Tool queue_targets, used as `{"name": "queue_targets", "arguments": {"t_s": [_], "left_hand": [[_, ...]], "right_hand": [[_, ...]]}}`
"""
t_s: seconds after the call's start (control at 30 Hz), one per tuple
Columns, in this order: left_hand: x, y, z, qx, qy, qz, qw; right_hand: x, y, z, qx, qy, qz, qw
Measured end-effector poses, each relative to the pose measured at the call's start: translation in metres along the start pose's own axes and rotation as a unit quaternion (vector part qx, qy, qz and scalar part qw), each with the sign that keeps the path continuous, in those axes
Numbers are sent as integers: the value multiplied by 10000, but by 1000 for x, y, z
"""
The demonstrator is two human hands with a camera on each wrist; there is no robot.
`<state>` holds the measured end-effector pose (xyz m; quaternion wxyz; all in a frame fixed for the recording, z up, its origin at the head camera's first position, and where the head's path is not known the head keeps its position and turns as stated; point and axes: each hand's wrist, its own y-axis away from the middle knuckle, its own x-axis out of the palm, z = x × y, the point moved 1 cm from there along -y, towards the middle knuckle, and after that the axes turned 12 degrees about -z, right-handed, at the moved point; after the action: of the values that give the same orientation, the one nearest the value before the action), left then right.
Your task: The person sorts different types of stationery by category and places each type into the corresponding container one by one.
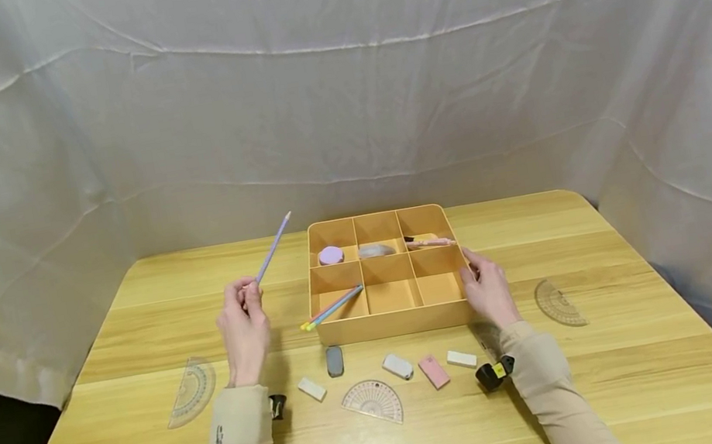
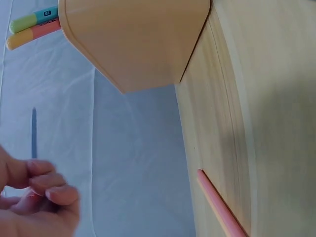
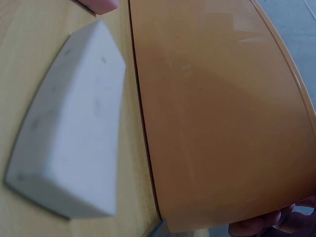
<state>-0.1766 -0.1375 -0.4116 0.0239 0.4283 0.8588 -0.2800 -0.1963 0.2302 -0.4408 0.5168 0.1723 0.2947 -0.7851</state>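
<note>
In the head view my left hand pinches a purple pencil, raised left of a peach organizer box, its point up and away. The left wrist view shows this pencil rising from bent fingers. My right hand grips the organizer's right wall near the front corner; only some fingers show in the right wrist view. Two pencils with yellow and green ends lean over the front rim of the front left compartment. A pink pencil lies on the table.
A purple round item, a greyish item and a pink pen occupy the back compartments. Before the organizer lie a grey item, white erasers, a pink eraser and a protractor. More protractors lie at the sides.
</note>
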Motion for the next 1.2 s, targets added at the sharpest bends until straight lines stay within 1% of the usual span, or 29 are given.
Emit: {"name": "queue_targets", "arguments": {"t_s": [0.07, 0.13, 0.23, 0.3, 0.37, 0.47, 0.63, 0.7, 0.77, 0.87, 0.97, 1.03, 1.13, 1.2], "left_hand": [[0, 0, -1, 112, 380, -420, 9983], [0, -1, -2, 269, 784, -818, 9932], [-1, -1, -4, 479, 1361, -1273, 9813], [-2, -1, -6, 592, 1628, -1520, 9731], [-2, -1, -7, 661, 1833, -1703, 9659], [-2, -2, -9, 855, 1955, -1914, 9580], [-3, -2, -16, 1246, 2093, -2050, 9480], [-4, -2, -19, 1381, 2196, -1978, 9453], [-5, -3, -23, 1525, 2237, -1832, 9450], [-6, -3, -28, 1712, 2105, -1441, 9516], [-9, -2, -33, 1889, 1741, -1037, 9609], [-11, -2, -35, 2037, 1455, -803, 9648], [-16, -1, -40, 2291, 1014, -505, 9668], [-19, 0, -43, 2423, 775, -285, 9667]], "right_hand": [[0, 0, 0, 0, 9, 5, 10000], [0, 0, 1, -2, 20, -2, 10000], [0, 0, 1, -5, 41, -5, 10000], [0, 0, 1, -3, 45, -4, 10000], [0, 0, 1, 1, 41, 1, 10000], [0, 0, 0, -3, 14, -8, 10000], [0, 0, 0, -30, 5, -30, 10000], [0, 0, 0, -43, 6, -40, 10000], [0, 0, 1, -53, 13, -51, 10000], [0, 0, 1, -47, 42, -56, 10000], [0, 0, 1, -36, 69, -54, 10000], [0, 0, 1, -41, 64, -54, 10000], [0, 0, 1, -59, 59, -47, 10000], [0, 0, 1, -56, 49, -37, 10000]]}}
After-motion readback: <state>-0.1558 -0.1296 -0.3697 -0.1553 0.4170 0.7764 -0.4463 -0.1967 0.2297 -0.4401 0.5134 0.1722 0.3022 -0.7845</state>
